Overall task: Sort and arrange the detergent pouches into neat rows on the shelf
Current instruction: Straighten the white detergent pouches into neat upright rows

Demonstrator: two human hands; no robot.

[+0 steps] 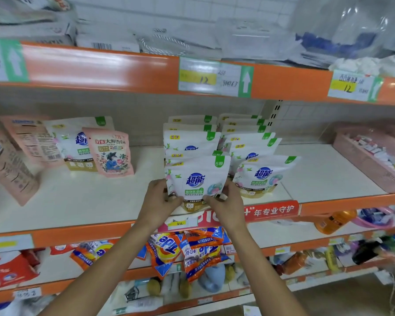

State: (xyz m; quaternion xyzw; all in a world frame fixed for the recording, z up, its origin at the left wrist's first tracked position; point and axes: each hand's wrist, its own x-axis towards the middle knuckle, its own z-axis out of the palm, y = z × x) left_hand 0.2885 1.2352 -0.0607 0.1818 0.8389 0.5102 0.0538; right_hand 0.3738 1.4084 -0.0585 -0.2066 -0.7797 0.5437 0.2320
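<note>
Head cam: I'm gripping front white pouch (197, 181) w/ both hands, left hand (162, 197) pinching its bottom-left corner, right hand (228, 199) its bottom-right. It's standing at shelf (78, 201) front edge, mid-span, heading the left row; right-row front pouch (263, 176) just beside. Risk, imo: base is sitting v. near the lip, so an off-balance release is tipping it fwd off the edge; too hard a push is toppling the row behind. Pink pouch (111, 152) + stray white pouch (75, 142) are sitting unsorted toward left end.

Glossy plastic-film detergent pouches (197, 179) stand on a smooth, matt white shelf (89, 197), beneath a shiny orange plastic edge strip (100, 67) carrying handwritten paper price labels (209, 77) under clear film, near a matt pink plastic basket (363, 160).
</note>
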